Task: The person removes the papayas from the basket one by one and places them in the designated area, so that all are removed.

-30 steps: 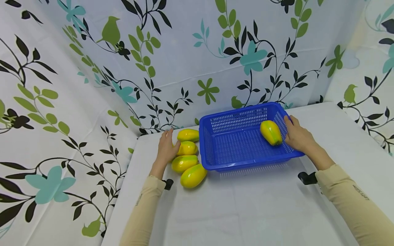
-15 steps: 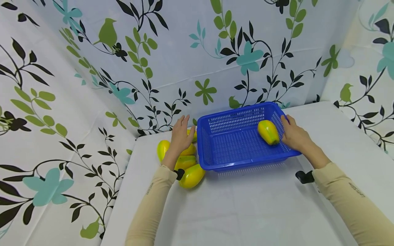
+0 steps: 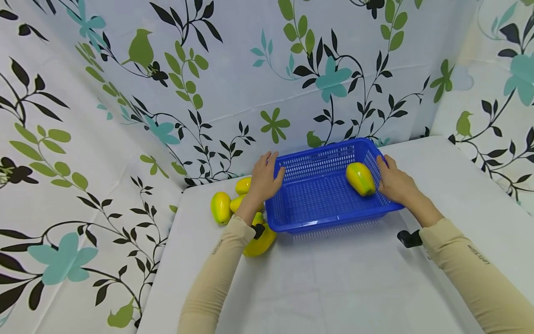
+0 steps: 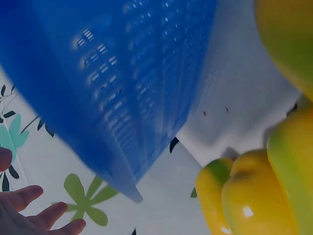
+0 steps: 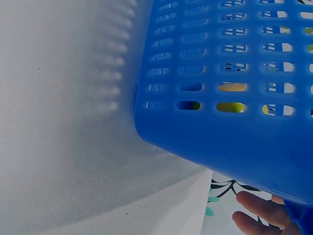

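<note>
A blue perforated plastic basket (image 3: 317, 190) stands on the white table, one yellow-green papaya (image 3: 360, 179) lying inside near its right end. My right hand (image 3: 396, 182) grips the rim at that end; in the right wrist view its fingers (image 5: 259, 208) reach round the rim's corner. Over the basket's left rim hovers my left hand (image 3: 264, 178), fingers spread and holding nothing. In the left wrist view those fingers (image 4: 32, 198) show apart from the blue wall. Several more papayas lie left of the basket, among them one papaya (image 3: 220, 207) set farthest left and another papaya (image 3: 260, 241) in front, partly behind my left wrist.
The white table (image 3: 325, 278) reaches toward me in front of the basket. A curtain (image 3: 233, 93) printed with leaves, flowers and birds hangs behind and along both sides, close to the basket's back. Black wrist devices (image 3: 410, 238) sit under my sleeves.
My left hand has moved right, from beside the papayas to over the basket's left rim, uncovering the leftmost papaya. My right hand keeps its grip on the basket. The whole view has shifted slightly.
</note>
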Demonstrator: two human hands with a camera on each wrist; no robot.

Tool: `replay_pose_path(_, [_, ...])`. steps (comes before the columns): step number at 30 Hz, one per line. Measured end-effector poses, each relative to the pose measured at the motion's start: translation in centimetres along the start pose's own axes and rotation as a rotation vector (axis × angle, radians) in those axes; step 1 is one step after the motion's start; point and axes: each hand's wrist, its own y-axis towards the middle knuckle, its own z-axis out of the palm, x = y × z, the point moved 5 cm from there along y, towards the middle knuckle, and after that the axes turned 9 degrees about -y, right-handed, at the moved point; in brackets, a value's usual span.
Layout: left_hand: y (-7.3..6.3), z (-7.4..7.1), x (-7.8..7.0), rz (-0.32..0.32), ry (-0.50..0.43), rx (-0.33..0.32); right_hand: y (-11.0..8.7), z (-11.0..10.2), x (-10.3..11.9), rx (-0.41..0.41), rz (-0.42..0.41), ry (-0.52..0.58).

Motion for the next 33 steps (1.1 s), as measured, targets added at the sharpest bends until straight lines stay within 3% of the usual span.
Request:
replay_pose_path(10, [0.6,1.2,-2.3,0.026,0.059,0.057,0.1,-0.4,0.0,-0.003,0.005,-0.013])
replay_pose_path(17, [1.1,0.4,-3.8,0.074,0.059,0.046,0.2,-0.8,-0.1,-0.008,0.003,-0.021])
replay_pose_path(22, [2.2,0.1,-5.5,0.102,0.054,0.059,0.3,-0.9,-0.2,-0.007,0.004,-0.023])
replay_pose_path(26, [3.1,1.1,-6.8,0.105,0.064,0.108,0.3,-0.8,-0.2,0.003,0.011,-0.013])
replay_pose_path(33, [4.2,4.4,-8.3,0.076,0.138,0.21,0.0,0.1,-0.1,0.007,0.013,0.005])
